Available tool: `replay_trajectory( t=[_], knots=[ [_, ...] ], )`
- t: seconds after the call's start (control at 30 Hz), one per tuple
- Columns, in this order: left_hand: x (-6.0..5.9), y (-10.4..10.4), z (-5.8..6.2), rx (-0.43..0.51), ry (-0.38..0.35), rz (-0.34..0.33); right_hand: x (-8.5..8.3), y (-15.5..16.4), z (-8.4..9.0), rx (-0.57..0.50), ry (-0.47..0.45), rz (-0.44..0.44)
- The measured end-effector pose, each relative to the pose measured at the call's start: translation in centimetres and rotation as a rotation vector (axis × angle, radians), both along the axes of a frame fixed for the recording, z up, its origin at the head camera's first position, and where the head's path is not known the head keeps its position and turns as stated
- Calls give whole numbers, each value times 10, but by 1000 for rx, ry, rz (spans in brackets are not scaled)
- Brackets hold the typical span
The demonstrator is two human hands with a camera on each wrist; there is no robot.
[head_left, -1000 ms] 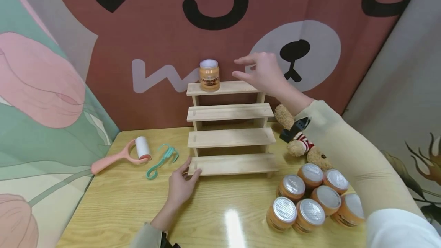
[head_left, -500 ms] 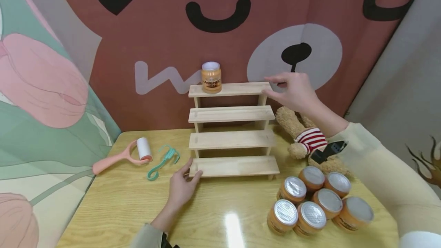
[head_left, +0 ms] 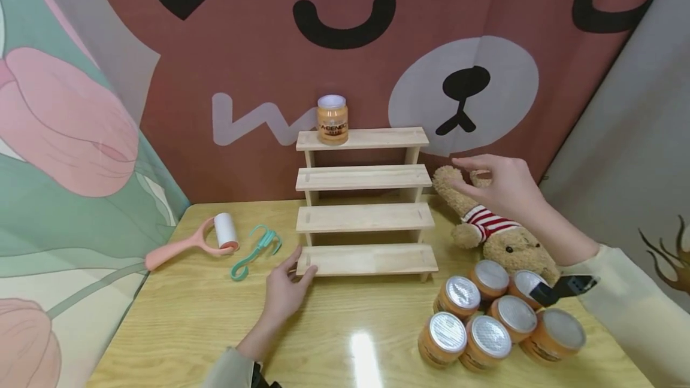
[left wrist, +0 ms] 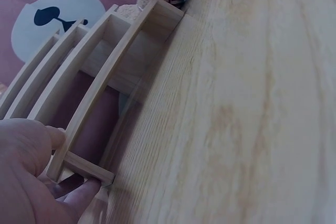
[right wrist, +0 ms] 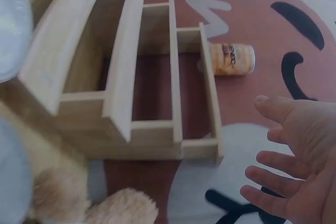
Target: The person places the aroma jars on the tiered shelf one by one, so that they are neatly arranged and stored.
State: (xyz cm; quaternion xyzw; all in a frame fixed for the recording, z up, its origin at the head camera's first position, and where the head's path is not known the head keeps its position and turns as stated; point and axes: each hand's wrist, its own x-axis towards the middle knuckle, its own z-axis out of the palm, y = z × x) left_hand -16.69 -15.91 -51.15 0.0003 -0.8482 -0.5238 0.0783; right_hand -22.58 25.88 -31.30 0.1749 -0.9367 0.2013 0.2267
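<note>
A wooden shelf rack (head_left: pixel 366 218) with several stepped tiers stands on the table. My left hand (head_left: pixel 284 293) holds the left end of its lowest tier; in the left wrist view the thumb lies at the board's edge and fingers (left wrist: pixel 84 195) reach round the end piece. One orange jar (head_left: pixel 332 124) with a pale lid stands upright on the left of the top tier. To the right of the rack, my right hand (head_left: pixel 509 183) is in the air above a teddy bear, thumb and fingers apart, holding nothing. Several more orange jars (head_left: pixel 442 343) with silvery lids stand grouped at the table's right.
The teddy bear (head_left: pixel 492 223) in a striped shirt lies between the rack and the jars. On the left are a pink lint roller (head_left: pixel 175 250) and a teal claw-shaped tool (head_left: pixel 259 250). A bear-print curtain (head_left: pixel 259 64) hangs right behind the rack.
My right hand has moved from above the top tier, right and down, away from the jar there. The teddy bear is now more exposed. My left hand stays at the rack's corner.
</note>
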Motion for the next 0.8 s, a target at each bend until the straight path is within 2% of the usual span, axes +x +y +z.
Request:
replay_trajectory(
  t=[0.23, 0.47, 0.6, 0.8],
  knots=[
    [0, 1, 1, 11, 6, -2, 19, 28, -18, 6, -48, -45],
    [1, 2, 2, 5, -4, 4, 36, 52, -41, 17, -89, -45],
    [1, 1, 1, 8, -2, 10, 42, 62, -54, 28, -120, -1],
    [2, 1, 2, 0, -1, 1, 47, 74, -72, 32, -140, 145]
  ],
)
